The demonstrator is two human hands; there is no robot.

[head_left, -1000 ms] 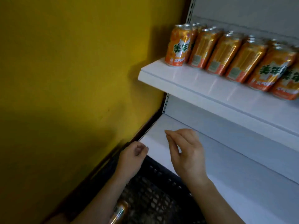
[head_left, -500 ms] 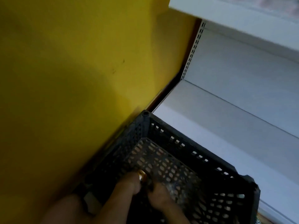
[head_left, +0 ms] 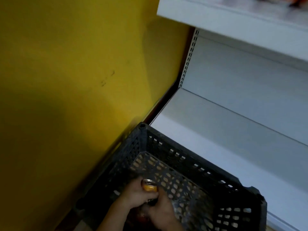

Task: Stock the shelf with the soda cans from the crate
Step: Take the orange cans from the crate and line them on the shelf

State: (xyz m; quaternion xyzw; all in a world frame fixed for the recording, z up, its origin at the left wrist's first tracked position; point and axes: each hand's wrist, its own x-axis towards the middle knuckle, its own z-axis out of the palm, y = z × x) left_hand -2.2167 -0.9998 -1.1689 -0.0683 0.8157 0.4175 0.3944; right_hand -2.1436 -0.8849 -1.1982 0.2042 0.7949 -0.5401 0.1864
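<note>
A black perforated crate [head_left: 166, 152] stands on the floor against the white lower shelf [head_left: 225, 139]. Both my hands are down inside it. My left hand [head_left: 135, 195] is wrapped around an orange soda can [head_left: 149, 185] whose silver top points up. My right hand [head_left: 160, 210] is closed just beside and below the can, on something dark that I cannot make out. The upper shelf [head_left: 233, 15] runs across the top right, with only a blurred trace of its cans at the top edge.
A yellow wall [head_left: 75, 72] fills the left, close against the crate's left side. A slotted shelf upright [head_left: 188, 57] stands in the corner. The lower shelf's white back panel [head_left: 250, 77] rises behind its board.
My view dropped from the stocked upper shelf to the crate. Both hands went from shelf height down into the crate, and the left hand has closed around an orange can and lifted it slightly.
</note>
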